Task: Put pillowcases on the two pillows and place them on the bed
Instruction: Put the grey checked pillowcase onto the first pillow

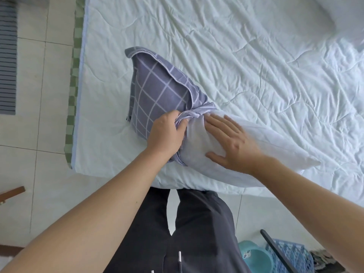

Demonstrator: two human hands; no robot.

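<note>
From the head view, your left hand (167, 131) has its grip closed around the bunched mouth of the grey checked pillowcase (155, 91), fingers curled into the gathered fabric. Your right hand (230, 142) lies flat with fingers spread on the white pillow (266, 146), pressing it, holding nothing. The pillow sits near the bed's (256, 56) near edge, toward its left corner, with roughly the front part inside the case and most of it bare, trailing to the right along that edge.

The main risk, as I judge it, is the bunching. You have the opening gathered tight, so the pillow's bulk may jam at that neck; pushing harder with a flat palm would only fold the filling over on itself and leave a lump, with the far corners of the case empty. The upper corner of the case already stands up slack, which suggests the pillow has not reached it.

Second, the pillow's free end lies close to the bed's near edge; a strong pull toward the left could drag it off toward the floor (39, 95).

Third, gripping only one side of the mouth may twist the case round the pillow.

A second pillow is not clearly visible here.
</note>
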